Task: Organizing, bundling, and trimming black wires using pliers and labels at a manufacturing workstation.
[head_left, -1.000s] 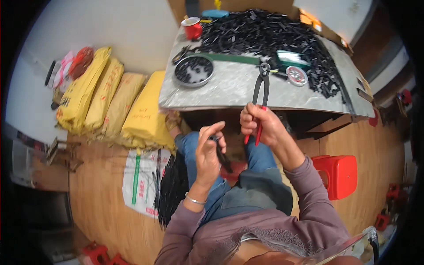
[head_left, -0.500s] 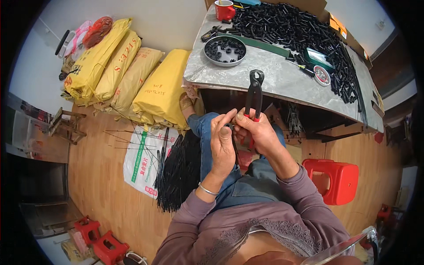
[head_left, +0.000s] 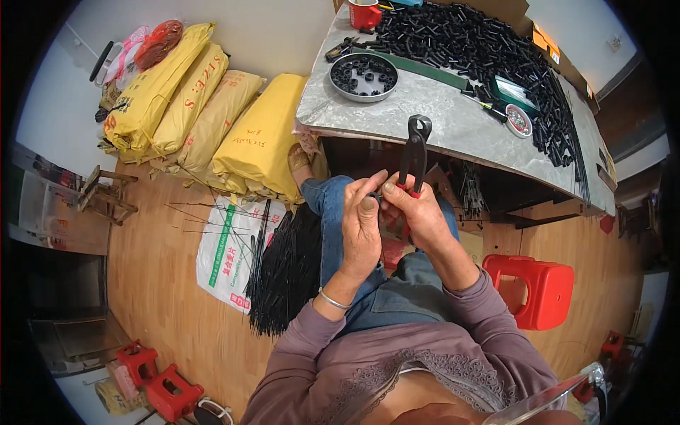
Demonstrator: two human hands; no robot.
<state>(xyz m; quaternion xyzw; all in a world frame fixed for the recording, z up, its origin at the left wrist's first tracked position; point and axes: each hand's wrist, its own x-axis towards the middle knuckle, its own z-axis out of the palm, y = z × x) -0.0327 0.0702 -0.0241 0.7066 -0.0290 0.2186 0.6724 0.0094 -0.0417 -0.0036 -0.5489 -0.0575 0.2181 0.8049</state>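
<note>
Both hands meet above my lap. In my right hand (head_left: 418, 216) are pincers (head_left: 416, 152) with black jaws and red handles; the jaws point away from me toward the table. My left hand (head_left: 363, 227) is closed round a small black part (head_left: 372, 196), which shows between thumb and fingers. Fingertips of both hands come close together at this part. Whether it joins a thin rod hanging below is hard to make out. On the table ahead, a round metal dish (head_left: 363, 78) holds several small black rings.
A grey table (head_left: 425, 110) bears a heap of black tubes (head_left: 467, 42), a red mug (head_left: 365, 14) and a small round dish (head_left: 518, 120). Yellow sacks (head_left: 265, 134) lie left. Black rods (head_left: 287, 276) spread over a white sack (head_left: 225, 251) on the floor. A red stool (head_left: 542, 294) stands right.
The pincers have shifted slightly to the right and their jaws tilt a little more. My hands keep nearly the same hold; the whole view has moved slightly.
</note>
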